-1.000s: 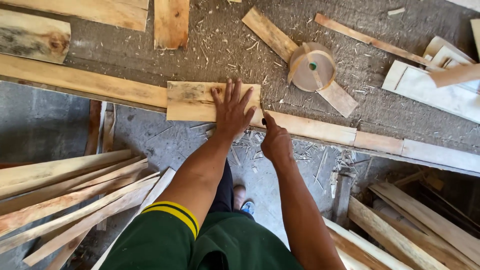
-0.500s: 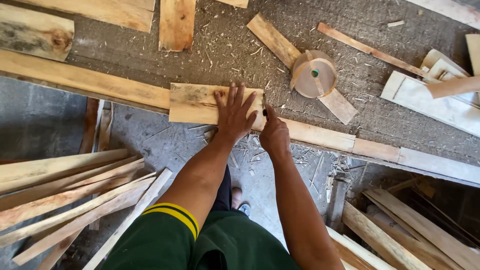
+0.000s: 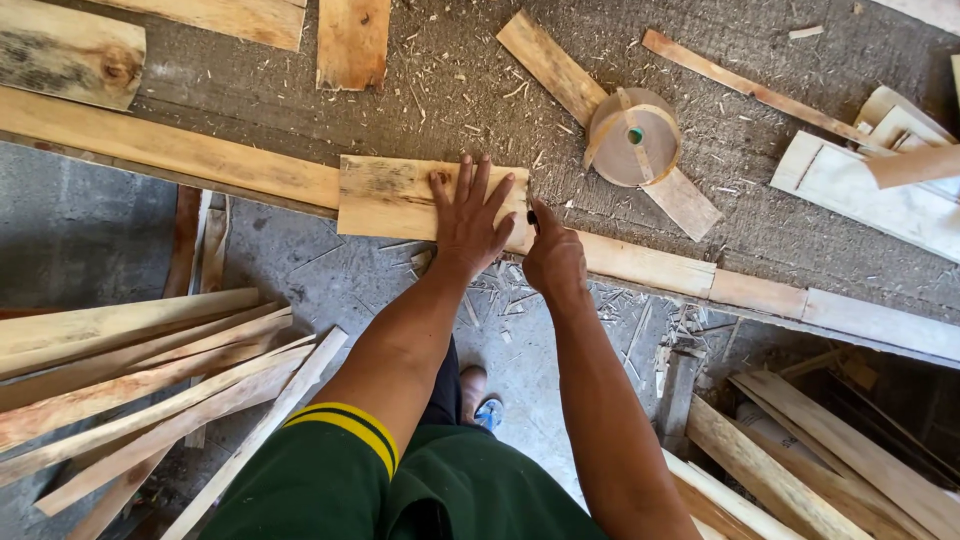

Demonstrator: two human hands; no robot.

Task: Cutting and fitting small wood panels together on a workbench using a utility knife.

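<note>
A short wooden board (image 3: pixel 390 197) lies flat on the edge of a grey work surface (image 3: pixel 450 90). My left hand (image 3: pixel 470 220) presses down on its right half, fingers spread. My right hand (image 3: pixel 555 262) is closed around a small dark marker-like tool (image 3: pixel 532 217) whose tip touches the board's right end. A long plank (image 3: pixel 170 150) runs along the surface edge under the board.
A roll of tan strapping (image 3: pixel 632 137) rests on a slat (image 3: pixel 600 110) behind my hands. Offcuts lie at the top (image 3: pixel 350 40) and right (image 3: pixel 860 185). Stacked slats (image 3: pixel 130 380) lean at lower left, more (image 3: pixel 800 460) at lower right. Shavings cover the floor.
The view has shifted slightly. My right hand has edged closer to the board's right end; my left hand stays flat on the board.
</note>
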